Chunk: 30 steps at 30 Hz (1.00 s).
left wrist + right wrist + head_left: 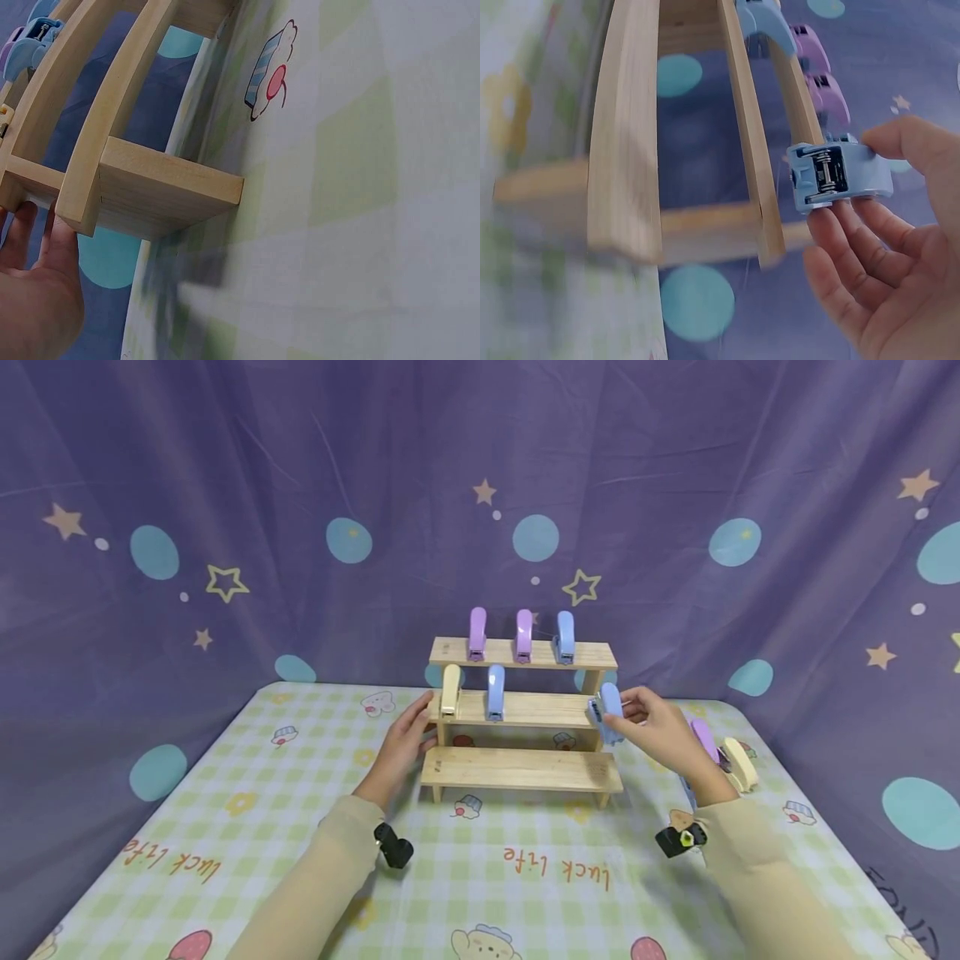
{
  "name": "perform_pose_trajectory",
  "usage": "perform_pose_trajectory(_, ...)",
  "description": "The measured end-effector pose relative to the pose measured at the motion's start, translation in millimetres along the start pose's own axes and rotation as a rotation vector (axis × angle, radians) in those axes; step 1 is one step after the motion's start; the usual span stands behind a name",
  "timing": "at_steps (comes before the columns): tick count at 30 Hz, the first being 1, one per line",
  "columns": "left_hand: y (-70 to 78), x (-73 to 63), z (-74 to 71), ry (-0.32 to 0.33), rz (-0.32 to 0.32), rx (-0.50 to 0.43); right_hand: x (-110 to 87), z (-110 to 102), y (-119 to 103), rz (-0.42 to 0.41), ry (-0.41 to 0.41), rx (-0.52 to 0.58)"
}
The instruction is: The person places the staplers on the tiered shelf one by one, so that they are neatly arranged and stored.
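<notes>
The right hand (660,731) pinches a blue stapler (611,702) between thumb and fingers at the right end of the wooden rack (517,770), level with its middle shelf. The left hand (401,747) is well apart, its extended fingers touching the rack's left end.

Caution: if the stapler's base overhangs the rack's right end, it may tip off on release. Sideways pressure may shift the rack, since the left fingers appear only to brace it; the upright cream stapler (451,692) beside them could be knocked over.

View differences: the right wrist view exposes the metal spring (826,171) inside the held stapler, which the head view does not resolve. Only the head view shows the purple stapler (703,739) right of the rack. Whether the held stapler touches the rack cannot be told.
</notes>
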<state>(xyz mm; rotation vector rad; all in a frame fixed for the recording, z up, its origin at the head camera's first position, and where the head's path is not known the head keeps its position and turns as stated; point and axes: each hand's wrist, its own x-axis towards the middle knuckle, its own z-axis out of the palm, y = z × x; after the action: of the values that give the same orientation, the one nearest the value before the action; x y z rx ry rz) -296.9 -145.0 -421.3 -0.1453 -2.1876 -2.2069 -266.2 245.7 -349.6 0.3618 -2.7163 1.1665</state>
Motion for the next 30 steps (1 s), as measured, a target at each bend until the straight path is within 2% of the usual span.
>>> perform_pose_trajectory(14, 1.1, -0.8, 1.0, 0.004, 0.007, -0.019, 35.2, 42, -27, 0.021, 0.002, 0.104)
perform_pose_trajectory(21, 1.5, -1.3, 1.1, 0.001, 0.007, -0.012, 44.0, 57, -38, 0.054, -0.014, 0.125)
perform_pose_trajectory(30, 1.0, -1.2, 1.0, 0.005, 0.001, -0.005, 53.6, 70, -41, 0.06, 0.002, 0.162)
